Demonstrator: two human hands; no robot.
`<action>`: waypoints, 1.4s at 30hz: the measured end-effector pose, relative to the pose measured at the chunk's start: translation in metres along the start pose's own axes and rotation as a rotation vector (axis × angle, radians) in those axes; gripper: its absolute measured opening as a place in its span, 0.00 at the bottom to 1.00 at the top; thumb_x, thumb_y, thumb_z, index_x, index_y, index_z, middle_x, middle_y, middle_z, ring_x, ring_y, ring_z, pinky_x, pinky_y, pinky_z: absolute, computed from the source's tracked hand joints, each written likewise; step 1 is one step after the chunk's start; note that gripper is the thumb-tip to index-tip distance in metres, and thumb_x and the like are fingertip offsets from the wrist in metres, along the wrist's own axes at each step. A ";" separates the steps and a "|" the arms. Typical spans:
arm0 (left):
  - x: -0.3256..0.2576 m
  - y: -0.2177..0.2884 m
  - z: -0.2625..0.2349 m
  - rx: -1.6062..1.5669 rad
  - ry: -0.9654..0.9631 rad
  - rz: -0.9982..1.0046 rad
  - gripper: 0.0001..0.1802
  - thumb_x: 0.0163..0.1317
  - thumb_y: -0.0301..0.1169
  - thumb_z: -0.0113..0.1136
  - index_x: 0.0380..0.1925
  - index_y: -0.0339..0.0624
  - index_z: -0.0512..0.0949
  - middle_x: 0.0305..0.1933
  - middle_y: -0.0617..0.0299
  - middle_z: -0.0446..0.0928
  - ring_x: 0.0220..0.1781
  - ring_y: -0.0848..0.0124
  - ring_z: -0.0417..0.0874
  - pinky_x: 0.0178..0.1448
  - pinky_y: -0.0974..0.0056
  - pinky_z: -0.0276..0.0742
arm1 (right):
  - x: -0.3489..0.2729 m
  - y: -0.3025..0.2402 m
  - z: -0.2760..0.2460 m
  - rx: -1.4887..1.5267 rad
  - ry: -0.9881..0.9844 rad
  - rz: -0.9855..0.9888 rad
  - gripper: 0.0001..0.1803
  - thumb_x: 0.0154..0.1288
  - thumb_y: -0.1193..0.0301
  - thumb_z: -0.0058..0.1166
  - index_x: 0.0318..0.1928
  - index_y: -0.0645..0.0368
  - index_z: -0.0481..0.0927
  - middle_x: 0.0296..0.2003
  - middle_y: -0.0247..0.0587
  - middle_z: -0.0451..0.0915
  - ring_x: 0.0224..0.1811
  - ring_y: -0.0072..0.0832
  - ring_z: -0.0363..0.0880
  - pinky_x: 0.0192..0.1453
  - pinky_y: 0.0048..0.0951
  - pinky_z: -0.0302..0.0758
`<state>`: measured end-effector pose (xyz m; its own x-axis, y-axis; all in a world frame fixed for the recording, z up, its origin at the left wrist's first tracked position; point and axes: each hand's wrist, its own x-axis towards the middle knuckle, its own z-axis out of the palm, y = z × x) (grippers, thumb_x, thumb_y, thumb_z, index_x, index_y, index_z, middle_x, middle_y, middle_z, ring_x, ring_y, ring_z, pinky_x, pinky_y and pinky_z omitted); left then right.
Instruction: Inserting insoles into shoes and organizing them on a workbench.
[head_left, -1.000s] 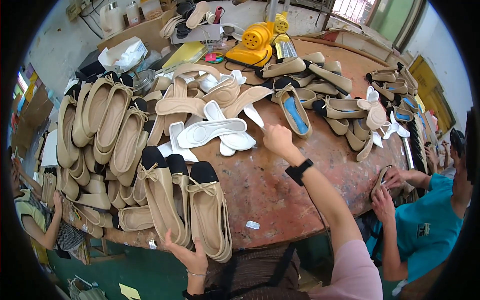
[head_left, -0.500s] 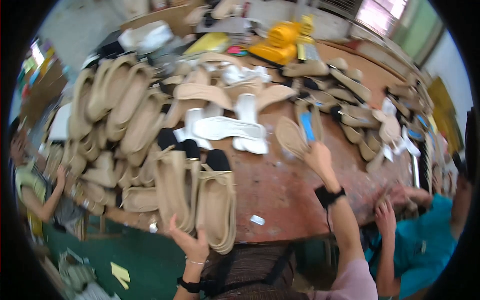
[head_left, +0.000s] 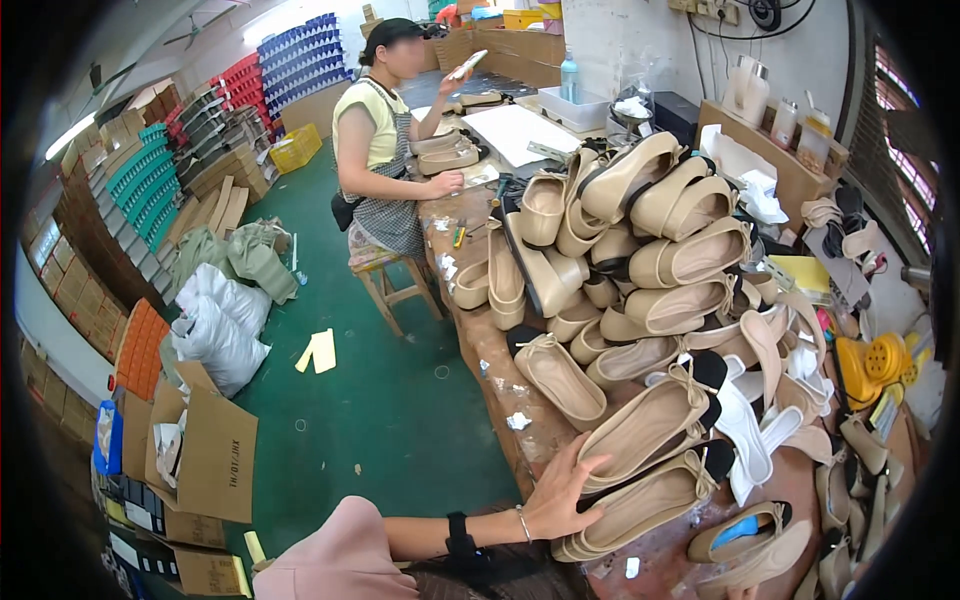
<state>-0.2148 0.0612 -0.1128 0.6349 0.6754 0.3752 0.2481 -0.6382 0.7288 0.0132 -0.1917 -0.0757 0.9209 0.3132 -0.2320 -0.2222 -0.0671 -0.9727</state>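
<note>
My left hand (head_left: 562, 497) is at the table's front edge, fingers and thumb spread apart, against the heel ends of beige ballet flats (head_left: 650, 425) with black toes and small bows. A second nested stack of these flats (head_left: 640, 508) lies beside it, below the thumb. Of my right hand, at most a sliver shows at the bottom edge, by a beige insole (head_left: 765, 557); its fingers are cut off from view. Next to that insole lies a beige flat (head_left: 735, 535) with a bright blue patch inside.
A heap of beige shoes (head_left: 685, 255) covers the table beyond my left hand, with white insoles (head_left: 740, 435) to its right. Yellow equipment (head_left: 875, 365) stands farther right. A co-worker (head_left: 375, 150) sits at the far end beside a stool (head_left: 390, 285). A cardboard box (head_left: 215, 460) stands on the floor.
The view has swung left, bringing the co-worker, floor and stacked shelves into sight. My left hand has come against the flats' heels. My right hand has almost left the picture.
</note>
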 end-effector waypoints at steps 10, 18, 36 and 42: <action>0.034 -0.011 -0.029 -0.370 -0.107 -0.276 0.56 0.56 0.45 0.73 0.73 0.33 0.48 0.74 0.42 0.56 0.76 0.55 0.58 0.78 0.56 0.55 | 0.005 0.166 -0.136 -0.344 0.310 -0.289 0.34 0.60 0.79 0.52 0.70 0.67 0.64 0.67 0.55 0.68 0.65 0.39 0.72 0.66 0.36 0.71; 0.060 -0.042 -0.014 -0.569 -0.332 -0.652 0.44 0.53 0.26 0.62 0.71 0.34 0.56 0.67 0.47 0.67 0.68 0.60 0.70 0.71 0.62 0.65 | -0.092 0.043 0.066 0.053 0.083 0.028 0.33 0.73 0.73 0.52 0.74 0.64 0.58 0.74 0.48 0.59 0.75 0.35 0.59 0.77 0.36 0.55; 0.021 -0.082 -0.094 -1.335 -0.519 -0.952 0.28 0.69 0.22 0.52 0.69 0.35 0.64 0.67 0.50 0.72 0.66 0.61 0.76 0.70 0.58 0.71 | -0.098 0.064 0.130 0.301 -0.341 0.360 0.48 0.54 0.85 0.50 0.76 0.60 0.48 0.70 0.46 0.62 0.70 0.34 0.64 0.73 0.34 0.62; -0.029 -0.106 -0.160 -1.477 -0.314 -0.965 0.24 0.73 0.37 0.50 0.64 0.37 0.71 0.63 0.50 0.76 0.63 0.56 0.79 0.67 0.48 0.74 | -0.091 0.066 0.135 0.217 -0.398 0.288 0.50 0.54 0.82 0.53 0.76 0.62 0.44 0.69 0.49 0.61 0.70 0.36 0.65 0.72 0.35 0.64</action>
<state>-0.3760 0.1684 -0.1091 0.8209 0.3712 -0.4340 -0.1044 0.8446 0.5251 -0.1282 -0.0968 -0.1175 0.6298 0.6484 -0.4277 -0.5483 -0.0188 -0.8360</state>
